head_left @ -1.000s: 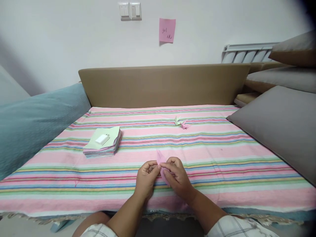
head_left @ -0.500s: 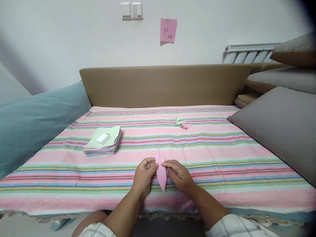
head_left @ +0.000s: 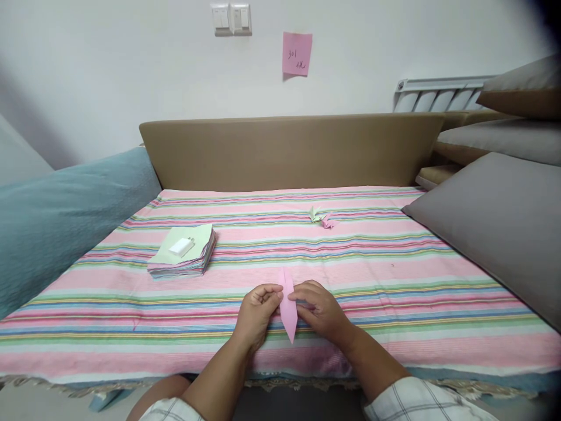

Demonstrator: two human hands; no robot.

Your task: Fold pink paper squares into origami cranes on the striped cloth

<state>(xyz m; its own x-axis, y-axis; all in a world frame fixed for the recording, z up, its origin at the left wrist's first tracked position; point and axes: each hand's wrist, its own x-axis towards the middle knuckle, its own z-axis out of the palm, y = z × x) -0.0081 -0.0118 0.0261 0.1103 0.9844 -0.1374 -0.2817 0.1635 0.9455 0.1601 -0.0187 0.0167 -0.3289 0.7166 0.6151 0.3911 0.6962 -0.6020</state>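
Between my two hands is a piece of folded pink paper (head_left: 288, 316), a long narrow diamond with a slit along its upper half and a point toward me. My left hand (head_left: 259, 313) pinches its left edge between thumb and fingers. On the opposite edge, my right hand (head_left: 319, 310) grips the paper with thumb and index finger, the other fingers curled. Farther back on the cloth lie two small folded paper cranes, a pale green one (head_left: 314, 215) and a pink one (head_left: 327, 222), side by side.
A stack of coloured paper sheets (head_left: 179, 270) with a white charger plug (head_left: 181, 247) on top stands at left. The striped cloth (head_left: 363, 275) covers the surface. A grey cushion (head_left: 499, 204) borders the right, a blue cushion (head_left: 79, 216) the left, a brown backrest (head_left: 289, 155) the rear.
The folded paper has shifted slightly toward me and to the right. My right thumb has dropped lower behind the paper's edge, while both hands keep hold.
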